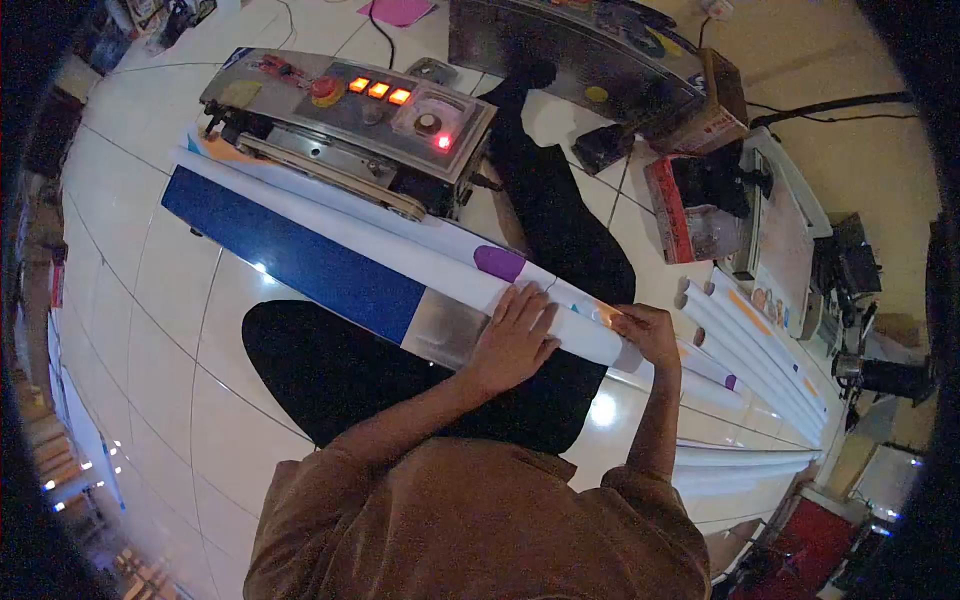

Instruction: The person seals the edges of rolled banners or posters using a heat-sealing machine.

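White roll [400, 253] | beneath left hand [512, 342], fingers slightly spread | right hand [646, 333] pinching its printed edge (blue panel [295, 250] alongside)

Left hand [515, 343] flat, palm down, right hand [647, 333] pinched closed

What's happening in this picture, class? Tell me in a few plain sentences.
A person seated on a tiled floor is handling a long white roll lying across their legs. The left hand lies spread on the roll; the right hand seems to pinch its edge near one end. Beyond the roll stands a machine with lit orange buttons. More white rolls lie to the right.
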`<control>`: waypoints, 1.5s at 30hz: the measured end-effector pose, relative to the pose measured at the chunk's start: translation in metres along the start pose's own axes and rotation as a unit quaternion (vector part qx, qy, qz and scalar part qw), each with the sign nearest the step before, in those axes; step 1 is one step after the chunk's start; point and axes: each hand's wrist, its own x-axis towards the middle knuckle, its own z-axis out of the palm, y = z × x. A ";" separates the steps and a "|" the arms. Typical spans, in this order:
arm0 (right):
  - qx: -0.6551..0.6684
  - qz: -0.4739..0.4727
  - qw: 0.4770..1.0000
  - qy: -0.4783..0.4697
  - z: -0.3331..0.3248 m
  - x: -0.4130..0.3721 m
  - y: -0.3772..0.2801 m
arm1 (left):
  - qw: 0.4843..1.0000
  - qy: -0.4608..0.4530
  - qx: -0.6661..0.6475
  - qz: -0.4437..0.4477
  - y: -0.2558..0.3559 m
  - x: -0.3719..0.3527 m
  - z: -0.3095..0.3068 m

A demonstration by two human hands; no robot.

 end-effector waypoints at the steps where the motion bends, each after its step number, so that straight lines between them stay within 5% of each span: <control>1: -0.055 -0.013 0.998 0.010 -0.001 0.000 0.008 | 1.000 -0.008 0.006 0.006 0.003 0.004 0.002; 7: -0.144 -0.005 0.989 0.004 0.006 0.012 -0.023 | 0.995 -0.063 -0.045 -0.055 0.006 0.013 0.007; 8: -0.132 -0.023 0.991 0.014 0.010 0.014 -0.013 | 0.985 -0.157 -0.055 -0.056 0.009 0.019 -0.024; 9: -0.120 -0.036 0.992 0.027 0.013 0.017 -0.002 | 0.985 -0.145 -0.037 -0.080 0.001 0.010 -0.016; 11: -0.112 -0.104 0.988 0.037 0.016 0.023 0.024 | 0.997 -0.008 0.064 0.043 -0.009 -0.013 0.022; 17: -0.091 -0.075 0.993 0.028 0.017 0.019 0.024 | 0.996 0.065 0.046 0.037 -0.017 -0.017 0.012; 19: -0.139 -0.126 0.981 0.047 0.016 0.012 -0.004 | 0.999 0.039 -0.012 -0.009 -0.009 -0.018 -0.001; 21: -0.143 0.002 0.990 0.014 0.017 0.011 -0.009 | 0.990 -0.037 -0.116 -0.073 -0.011 -0.008 -0.014; 22: -0.124 -0.013 0.992 0.034 0.018 0.010 -0.015 | 0.995 -0.006 -0.083 -0.046 -0.016 -0.017 -0.001; 23: -0.172 -0.124 0.975 0.061 0.018 0.014 0.014 | 0.997 -0.008 -0.062 -0.044 -0.014 -0.023 -0.002; 24: -0.111 -0.029 0.993 0.027 0.020 0.017 0.017 | 0.998 -0.008 -0.037 -0.042 -0.013 -0.029 -0.004; 25: -0.171 -0.083 0.980 0.052 0.023 0.016 -0.008 | 0.998 -0.022 -0.058 -0.015 -0.010 -0.031 -0.011; 30: -0.109 -0.028 0.993 0.046 0.024 0.012 -0.019 | 0.997 -0.049 0.060 0.012 -0.003 -0.027 -0.024; 35: -0.112 -0.083 0.989 0.044 0.017 0.004 -0.021 | 0.995 -0.088 0.012 0.048 0.014 -0.010 0.006; 41: -0.034 0.010 0.999 0.024 0.019 0.009 -0.017 | 0.990 -0.105 0.030 0.089 0.024 0.000 0.026; 45: -0.061 -0.031 0.995 0.068 0.027 0.017 -0.010 | 0.991 -0.103 0.019 0.078 0.021 -0.004 0.022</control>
